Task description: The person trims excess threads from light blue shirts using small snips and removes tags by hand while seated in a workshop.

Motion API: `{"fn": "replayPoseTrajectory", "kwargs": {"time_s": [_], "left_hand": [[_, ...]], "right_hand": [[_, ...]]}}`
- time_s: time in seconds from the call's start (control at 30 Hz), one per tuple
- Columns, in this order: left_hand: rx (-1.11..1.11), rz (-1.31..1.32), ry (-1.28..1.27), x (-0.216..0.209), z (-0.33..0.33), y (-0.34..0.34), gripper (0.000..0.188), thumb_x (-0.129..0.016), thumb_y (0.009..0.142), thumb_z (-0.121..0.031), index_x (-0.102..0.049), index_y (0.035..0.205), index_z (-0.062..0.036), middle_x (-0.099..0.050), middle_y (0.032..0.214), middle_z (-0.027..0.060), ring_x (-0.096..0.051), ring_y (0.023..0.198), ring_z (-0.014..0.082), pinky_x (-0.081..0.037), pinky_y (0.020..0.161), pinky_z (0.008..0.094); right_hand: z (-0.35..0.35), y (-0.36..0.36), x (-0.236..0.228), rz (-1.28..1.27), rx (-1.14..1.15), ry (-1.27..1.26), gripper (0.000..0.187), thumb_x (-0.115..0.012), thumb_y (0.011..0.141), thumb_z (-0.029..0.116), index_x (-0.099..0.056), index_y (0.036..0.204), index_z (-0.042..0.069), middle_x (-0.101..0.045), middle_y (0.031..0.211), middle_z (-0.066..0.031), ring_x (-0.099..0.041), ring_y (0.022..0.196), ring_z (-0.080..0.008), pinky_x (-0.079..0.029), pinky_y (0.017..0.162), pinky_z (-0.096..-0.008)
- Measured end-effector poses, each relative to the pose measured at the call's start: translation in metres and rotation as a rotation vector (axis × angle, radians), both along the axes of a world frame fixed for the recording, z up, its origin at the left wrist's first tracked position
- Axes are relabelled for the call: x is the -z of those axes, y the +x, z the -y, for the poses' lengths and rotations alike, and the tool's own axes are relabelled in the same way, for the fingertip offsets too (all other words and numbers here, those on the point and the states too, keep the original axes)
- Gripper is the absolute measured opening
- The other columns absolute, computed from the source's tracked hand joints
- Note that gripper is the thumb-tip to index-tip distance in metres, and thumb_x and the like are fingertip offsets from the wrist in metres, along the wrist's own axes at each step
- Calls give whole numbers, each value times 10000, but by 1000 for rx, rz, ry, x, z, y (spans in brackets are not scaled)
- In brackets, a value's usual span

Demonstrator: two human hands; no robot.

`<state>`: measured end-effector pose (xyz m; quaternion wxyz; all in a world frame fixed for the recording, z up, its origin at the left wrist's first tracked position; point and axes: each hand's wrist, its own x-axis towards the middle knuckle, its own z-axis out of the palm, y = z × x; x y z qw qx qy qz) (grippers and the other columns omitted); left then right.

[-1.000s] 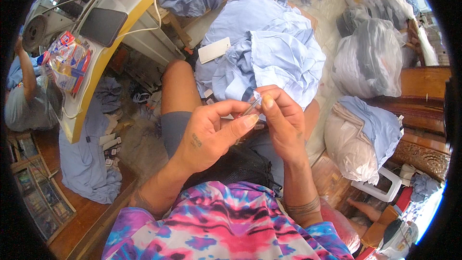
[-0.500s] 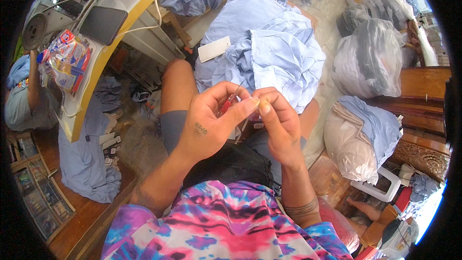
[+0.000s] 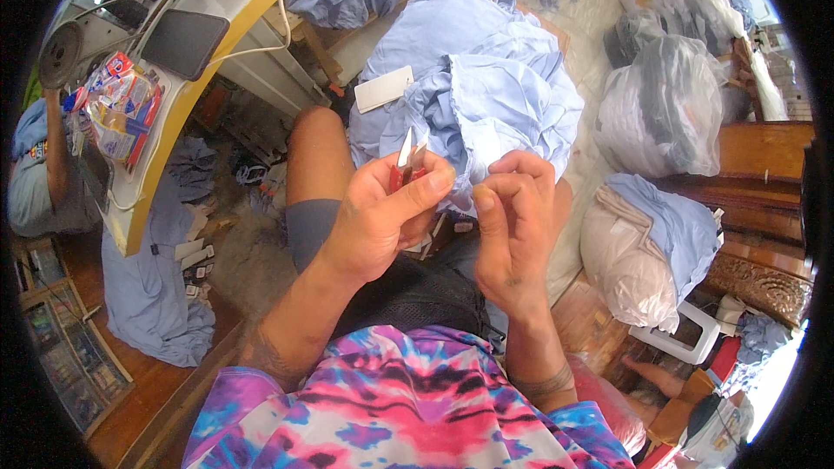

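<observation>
Two bare hands up over your lap, close together but not touching. Your L hand (image 3: 369, 224) is closed round a pair of red-handled snips (image 3: 404, 153), thumb on the near side, blades pointing up and away from you, prob. so the tips stay clear of your fingers and the R side. Your R hand (image 3: 512, 234) has its fingers curled and thumb up near the forefinger; can't tell if there's a thread or other tiny bit in that pinch, or nothing.

Snips are just this side of the lt. blue cloth heap (image 3: 517, 104), which sits right ahead of your knees, prob. for easy reach w/o leaning. Its folded flap lies on top, facing you. A white card (image 3: 383, 89) rests on the heap's L edge, maybe a garment tag.

Table (image 3: 246, 0) w/ yellow edge curves by on your L; dark flat slab (image 3: 182, 45) and a colourful plastic packet (image 3: 122, 113) lie on it, prob. up there to be off the floor. On your R, a clear plastic bag (image 3: 665, 95) w/ dark stuff inside, and nearer, a beige bundle (image 3: 621, 252) w/ blue cloth (image 3: 669, 224) draped over.
</observation>
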<state>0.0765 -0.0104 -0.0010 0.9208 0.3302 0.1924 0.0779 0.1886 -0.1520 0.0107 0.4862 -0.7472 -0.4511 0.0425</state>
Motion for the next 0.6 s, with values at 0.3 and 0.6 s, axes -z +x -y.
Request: {"fn": "replayPoseTrajectory", "kwargs": {"time_s": [0.3, 0.6], "left_hand": [[5, -120, 240, -11, -11, -1, 188, -662, 1015, -249, -606, 1028, -70, -430, 665, -84, -342, 477, 7, -247, 417, 196], [21, -149, 600, -27, 18, -24, 346, -431, 1094, -327, -587, 1177, -28, -417, 734, -58, -321, 552, 12, -245, 488, 210]], "right_hand": [[-1, -9, 3, -679, -106, 198, 106, -552, 1057, 84, -599, 1031, -8, -584, 1130, -87, -585, 841, -104, -481, 737, -243], [-14, -6, 16, -884, -43, 205, 178, -591, 1067, 169, -628, 1076, -5, -656, 938, -24, -613, 843, -80, -500, 766, -234]]}}
